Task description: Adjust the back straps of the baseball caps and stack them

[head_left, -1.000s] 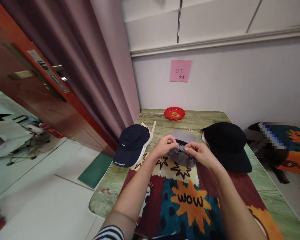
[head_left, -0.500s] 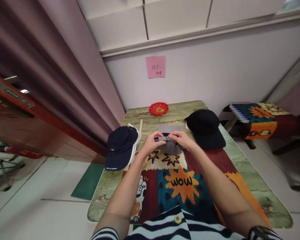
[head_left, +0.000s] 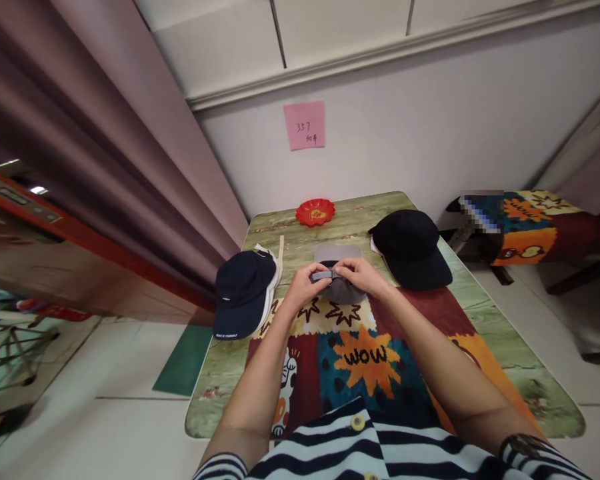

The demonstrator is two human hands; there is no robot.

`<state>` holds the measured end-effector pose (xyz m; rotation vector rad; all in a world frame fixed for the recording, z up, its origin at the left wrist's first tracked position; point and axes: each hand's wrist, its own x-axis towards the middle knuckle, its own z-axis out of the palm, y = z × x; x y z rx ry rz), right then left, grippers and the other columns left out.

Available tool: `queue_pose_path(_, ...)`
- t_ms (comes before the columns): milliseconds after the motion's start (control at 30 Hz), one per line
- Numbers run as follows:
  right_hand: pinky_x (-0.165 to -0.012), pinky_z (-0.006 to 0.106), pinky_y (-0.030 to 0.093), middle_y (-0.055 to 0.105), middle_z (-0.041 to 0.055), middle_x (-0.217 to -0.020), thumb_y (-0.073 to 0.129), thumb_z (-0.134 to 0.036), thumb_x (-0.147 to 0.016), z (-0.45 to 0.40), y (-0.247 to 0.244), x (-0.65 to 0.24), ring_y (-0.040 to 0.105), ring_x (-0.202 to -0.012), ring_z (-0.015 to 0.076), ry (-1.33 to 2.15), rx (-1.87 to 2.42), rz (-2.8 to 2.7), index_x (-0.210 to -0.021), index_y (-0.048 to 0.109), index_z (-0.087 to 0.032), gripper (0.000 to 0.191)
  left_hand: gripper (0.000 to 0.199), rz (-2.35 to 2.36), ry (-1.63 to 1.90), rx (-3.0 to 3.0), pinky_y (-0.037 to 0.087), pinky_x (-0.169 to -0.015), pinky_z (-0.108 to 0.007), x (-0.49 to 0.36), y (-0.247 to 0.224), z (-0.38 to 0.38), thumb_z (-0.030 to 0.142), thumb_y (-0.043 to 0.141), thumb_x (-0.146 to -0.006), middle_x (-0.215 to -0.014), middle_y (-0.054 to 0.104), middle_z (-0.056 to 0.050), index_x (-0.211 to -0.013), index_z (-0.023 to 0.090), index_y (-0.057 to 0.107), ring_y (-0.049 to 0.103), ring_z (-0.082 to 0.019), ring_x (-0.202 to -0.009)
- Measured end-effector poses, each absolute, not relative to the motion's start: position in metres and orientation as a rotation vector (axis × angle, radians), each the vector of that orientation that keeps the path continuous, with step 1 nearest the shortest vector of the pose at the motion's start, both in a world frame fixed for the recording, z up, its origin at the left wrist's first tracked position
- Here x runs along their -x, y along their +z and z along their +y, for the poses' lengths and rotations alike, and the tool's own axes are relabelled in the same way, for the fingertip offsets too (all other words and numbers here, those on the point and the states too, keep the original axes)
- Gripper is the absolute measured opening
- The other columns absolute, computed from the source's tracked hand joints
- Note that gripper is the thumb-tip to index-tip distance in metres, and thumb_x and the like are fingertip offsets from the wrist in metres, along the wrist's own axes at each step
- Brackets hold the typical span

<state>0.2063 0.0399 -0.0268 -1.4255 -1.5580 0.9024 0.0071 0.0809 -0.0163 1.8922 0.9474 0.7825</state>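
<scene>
A grey cap [head_left: 345,291] lies on the patterned cloth near the middle of the table, its brim pointing toward the wall. Both hands work at its back strap [head_left: 323,275], which has a small buckle. My left hand [head_left: 304,285] pinches the strap's left part between thumb and fingers. On the right, my right hand [head_left: 361,273] grips the strap by the buckle. A navy cap [head_left: 245,287] rests to the left, with a white cap [head_left: 273,293] partly hidden under it. To the right sits a black cap [head_left: 407,250], with something pale pink showing beneath its edge.
A red scalloped dish [head_left: 315,213] stands at the table's far end by the wall. The colourful cloth [head_left: 367,360] covers the near middle of the wood-patterned table [head_left: 535,387]. A curtain [head_left: 180,167] and an orange-framed door [head_left: 100,253] border the left side.
The camera view has shifted slightly. Both hands stay on the grey cap's strap, and the strap end at the left fingers sits at a slightly different angle.
</scene>
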Motion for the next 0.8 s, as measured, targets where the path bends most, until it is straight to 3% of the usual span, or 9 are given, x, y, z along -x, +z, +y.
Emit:
queue_pose_path(167, -0.079, 0.029, 0.045, 0.072, 0.0064, -0.097, 0.062, -0.034, -0.091, 0.025, -0.001, -0.192, 0.063, -0.082, 0.0174, 0.473, 1.405, -1.712, -0.102, 0.077, -0.022, 0.023, 0.021, 0.99, 0.82, -1.931, 0.045, -0.076, -0.026, -0.009, -0.022, 0.077, 0.034, 0.067, -0.078, -0.083, 0.067, 0.001, -0.091, 0.018, 0.067, 0.06, -0.016, -0.078)
queue_pose_path(367, -0.072, 0.028, 0.041, 0.071, 0.0054, -0.091, 0.068, -0.027, -0.088, 0.014, 0.002, -0.176, 0.059, -0.071, 0.0162, 0.502, 1.539, -1.732, -0.095, 0.077, -0.02, 0.014, 0.017, 0.959, 0.877, -1.991, 0.046, -0.082, -0.027, -0.014, -0.033, 0.069, 0.027, 0.062, -0.081, -0.09, 0.071, -0.002, -0.094, 0.017, 0.068, 0.063, -0.017, -0.086)
queue_pose_path(633, -0.077, 0.029, 0.04, 0.071, 0.0047, -0.093, 0.067, -0.024, -0.086, 0.006, -0.001, -0.181, 0.06, -0.082, 0.0185, 0.492, 1.576, -1.784, -0.091, 0.071, -0.02, 0.006, 0.013, 1.085, 0.848, -2.169, 0.045, -0.088, -0.033, -0.018, -0.029, 0.053, 0.021, 0.064, -0.079, -0.092, 0.072, -0.004, -0.092, 0.021, 0.068, 0.064, -0.022, -0.09)
queue_pose_path(800, -0.072, 0.03, 0.038, 0.069, 0.0064, -0.094, 0.064, -0.023, -0.089, -0.001, 0.004, -0.174, 0.059, -0.08, 0.0201, 0.374, 1.675, -1.867, -0.093, 0.069, -0.021, 0.007, 0.014, 1.126, 0.802, -2.301, 0.04, -0.096, -0.039, -0.017, -0.024, 0.047, 0.019, 0.067, -0.078, -0.095, 0.072, -0.007, -0.093, 0.021, 0.067, 0.063, -0.026, -0.096)
